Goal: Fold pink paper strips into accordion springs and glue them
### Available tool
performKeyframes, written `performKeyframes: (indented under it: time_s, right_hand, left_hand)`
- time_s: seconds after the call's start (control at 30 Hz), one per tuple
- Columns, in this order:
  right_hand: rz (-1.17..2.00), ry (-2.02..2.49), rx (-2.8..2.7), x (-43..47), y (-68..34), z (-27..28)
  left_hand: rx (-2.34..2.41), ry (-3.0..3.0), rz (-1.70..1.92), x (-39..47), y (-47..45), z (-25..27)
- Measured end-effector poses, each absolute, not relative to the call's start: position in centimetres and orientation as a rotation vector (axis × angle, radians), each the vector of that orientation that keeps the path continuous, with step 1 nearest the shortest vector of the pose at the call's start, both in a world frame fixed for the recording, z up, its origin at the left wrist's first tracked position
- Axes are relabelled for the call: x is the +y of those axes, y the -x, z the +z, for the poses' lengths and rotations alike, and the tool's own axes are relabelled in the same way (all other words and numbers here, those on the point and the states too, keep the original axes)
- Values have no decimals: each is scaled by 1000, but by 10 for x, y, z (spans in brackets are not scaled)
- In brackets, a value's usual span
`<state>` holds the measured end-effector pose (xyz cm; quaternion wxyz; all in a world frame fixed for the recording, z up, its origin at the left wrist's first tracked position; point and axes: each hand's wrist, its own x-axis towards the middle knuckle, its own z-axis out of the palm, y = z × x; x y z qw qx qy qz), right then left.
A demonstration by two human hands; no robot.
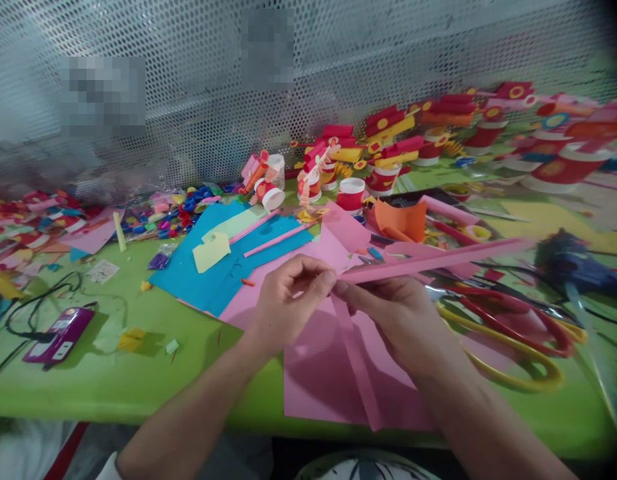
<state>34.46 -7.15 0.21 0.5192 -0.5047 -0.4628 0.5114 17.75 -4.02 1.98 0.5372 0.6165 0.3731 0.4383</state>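
Observation:
A long pink paper strip (pixel 438 259) runs from my fingertips out to the right, above the green table (pixel 113 387). My left hand (pixel 285 303) pinches its near end from the left, and my right hand (pixel 395 313) pinches it from the right, the fingertips of both meeting at the strip's end. Under my hands lies a pink paper sheet (pixel 318 373) with a second pink strip (pixel 361 367) lying across it. Large red and yellow scissors (pixel 513 340) lie on the table just right of my right hand.
A blue paper sheet (pixel 223 267) with yellow notes lies behind my hands. Several red-and-white paper-cup crafts (pixel 383 173) stand at the back before a perforated metal wall. A purple device (pixel 61 337) with a cable lies at left. A dark glue gun (pixel 573 263) lies at right.

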Motion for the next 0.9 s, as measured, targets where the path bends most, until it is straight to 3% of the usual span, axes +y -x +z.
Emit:
performKeyframes:
  time_s: [0.33,0.63,0.9]
  right_hand:
    - [1296,1263,-1069,-68,-341,10]
    - [1225,1339,-1206,-71,-342,14]
    - [1200,1371,-1225,-72,-341,12]
  left_hand:
    - [986,-1600,1104,-39,-180,12]
    - [1008,-2001,869,-32,-163,28]
    - [975,-1935,804,-30,-159,29]
